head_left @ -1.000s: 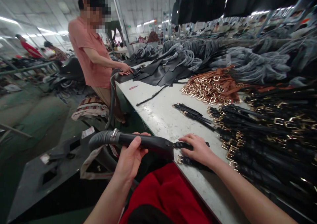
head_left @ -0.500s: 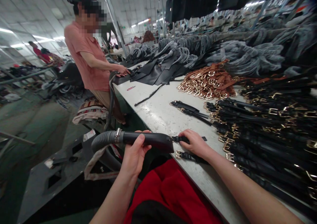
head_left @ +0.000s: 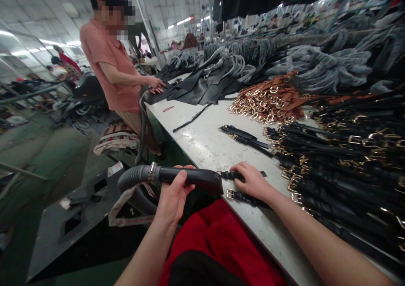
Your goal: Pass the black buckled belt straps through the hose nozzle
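- While my left fingers (head_left: 177, 181) grip the nozzle (head_left: 204, 179), lower centre, drag from its hose (head_left: 134, 177) could twist it.
- My right fingers (head_left: 239, 169) hold the strap (head_left: 230, 175); slack pressure could free it.

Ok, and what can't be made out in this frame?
All in the head view:
held black strap, middle: hidden under the right hand's grip
black nozzle, part of its barrel: covered by the left hand's grip
strap pile: cut off by the right edge
far-left worker in red: hands too small and blurred
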Demonstrator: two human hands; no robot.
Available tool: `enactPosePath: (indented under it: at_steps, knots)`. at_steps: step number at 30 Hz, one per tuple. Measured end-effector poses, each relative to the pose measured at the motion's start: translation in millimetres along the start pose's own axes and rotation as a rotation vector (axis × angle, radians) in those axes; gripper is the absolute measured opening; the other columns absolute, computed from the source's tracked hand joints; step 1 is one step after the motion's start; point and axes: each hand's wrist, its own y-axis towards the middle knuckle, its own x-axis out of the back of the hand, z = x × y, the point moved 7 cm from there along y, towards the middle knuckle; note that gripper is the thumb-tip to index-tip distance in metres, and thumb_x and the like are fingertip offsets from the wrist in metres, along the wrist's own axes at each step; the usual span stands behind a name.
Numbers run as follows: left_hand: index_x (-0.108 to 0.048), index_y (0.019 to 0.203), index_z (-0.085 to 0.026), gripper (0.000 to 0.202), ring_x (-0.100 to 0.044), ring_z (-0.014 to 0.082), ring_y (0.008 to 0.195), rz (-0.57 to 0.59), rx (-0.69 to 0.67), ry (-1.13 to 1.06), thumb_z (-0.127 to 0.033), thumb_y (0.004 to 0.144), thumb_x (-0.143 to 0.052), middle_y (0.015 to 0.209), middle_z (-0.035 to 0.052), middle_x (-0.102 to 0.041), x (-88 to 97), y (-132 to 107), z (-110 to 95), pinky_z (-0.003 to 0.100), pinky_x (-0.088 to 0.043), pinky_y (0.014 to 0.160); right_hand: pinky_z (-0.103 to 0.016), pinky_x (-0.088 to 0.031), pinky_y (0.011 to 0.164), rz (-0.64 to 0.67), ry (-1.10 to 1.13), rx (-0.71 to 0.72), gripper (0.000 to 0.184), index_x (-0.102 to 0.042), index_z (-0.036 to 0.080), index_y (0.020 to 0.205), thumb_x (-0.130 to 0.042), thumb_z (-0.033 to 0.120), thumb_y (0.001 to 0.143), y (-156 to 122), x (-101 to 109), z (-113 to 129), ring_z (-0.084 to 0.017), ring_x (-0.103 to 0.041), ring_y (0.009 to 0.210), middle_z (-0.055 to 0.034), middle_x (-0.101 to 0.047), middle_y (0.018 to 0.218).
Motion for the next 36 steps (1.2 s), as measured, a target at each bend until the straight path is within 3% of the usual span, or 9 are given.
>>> enactPosePath:
  at_steps: [4, 9, 15, 22, 28, 36]
  knots:
    - [-0.056, 0.090, -0.018, 0.029, -0.065, 0.0152, 0.077, 0.007, 0.004, -0.014, -0.026, 0.067, -0.073, 0.091, 0.0055, -0.070, -0.5, 0.3, 0.2, 0.019, -0.051, 0.052, -0.031, -0.037, 0.085, 0.014, 0.006, -0.001, 0.035, -0.060, 0.021, 0.103, -0.051, 0.017, 0.070, 0.6, -0.7, 1.6, -0.020, -0.052, 0.095, -0.0055, -0.059, 0.099]
    - [-0.055, 0.090, -0.019, 0.030, -0.066, 0.0162, 0.079, 0.010, 0.010, -0.019, -0.026, 0.067, -0.073, 0.091, 0.0052, -0.070, 1.2, 0.8, -1.0, 0.019, -0.051, 0.052, -0.031, -0.037, 0.083, 0.019, 0.018, -0.015, 0.024, -0.063, 0.021, 0.096, -0.051, 0.026, 0.076, 2.0, -1.5, 1.2, -0.019, -0.053, 0.092, -0.0055, -0.060, 0.095]
    - [-0.056, 0.090, -0.019, 0.029, -0.066, 0.0173, 0.081, -0.005, 0.012, -0.009, -0.026, 0.066, -0.073, 0.093, 0.0049, -0.070, 3.0, 0.8, 0.1, 0.019, -0.050, 0.052, -0.031, -0.036, 0.084, 0.042, -0.002, 0.016, 0.031, -0.061, 0.020, 0.099, -0.045, 0.014, 0.073, 1.1, -1.5, 2.5, -0.019, -0.052, 0.094, -0.0063, -0.059, 0.096]
    - [-0.056, 0.090, -0.019, 0.028, -0.066, 0.0164, 0.081, 0.020, 0.004, -0.017, -0.025, 0.067, -0.072, 0.092, 0.0039, -0.070, -0.4, 1.2, 1.3, 0.019, -0.051, 0.053, -0.030, -0.039, 0.076, -0.035, -0.018, -0.038, 0.019, -0.057, 0.017, 0.090, -0.049, 0.022, 0.073, 0.8, 2.7, 0.1, -0.019, -0.052, 0.083, -0.0056, -0.057, 0.087]
    - [-0.056, 0.090, -0.020, 0.030, -0.066, 0.0169, 0.081, 0.004, 0.003, -0.013, -0.026, 0.066, -0.073, 0.092, 0.0041, -0.070, 1.4, -2.6, -0.1, 0.019, -0.050, 0.053, -0.031, -0.038, 0.086, 0.012, 0.013, 0.049, 0.036, -0.058, 0.020, 0.107, -0.045, 0.013, 0.074, 0.1, 0.0, 2.5, -0.019, -0.052, 0.098, -0.0070, -0.057, 0.107]
    - [-0.055, 0.091, -0.019, 0.032, -0.066, 0.0173, 0.081, -0.006, 0.002, -0.008, -0.027, 0.066, -0.073, 0.092, 0.0048, -0.070, 2.6, -2.8, -1.1, 0.020, -0.050, 0.053, -0.030, -0.041, 0.079, -0.065, 0.000, -0.011, 0.017, -0.058, 0.018, 0.091, -0.049, 0.025, 0.078, 1.4, 0.7, -4.5, -0.019, -0.053, 0.087, -0.0062, -0.057, 0.090]
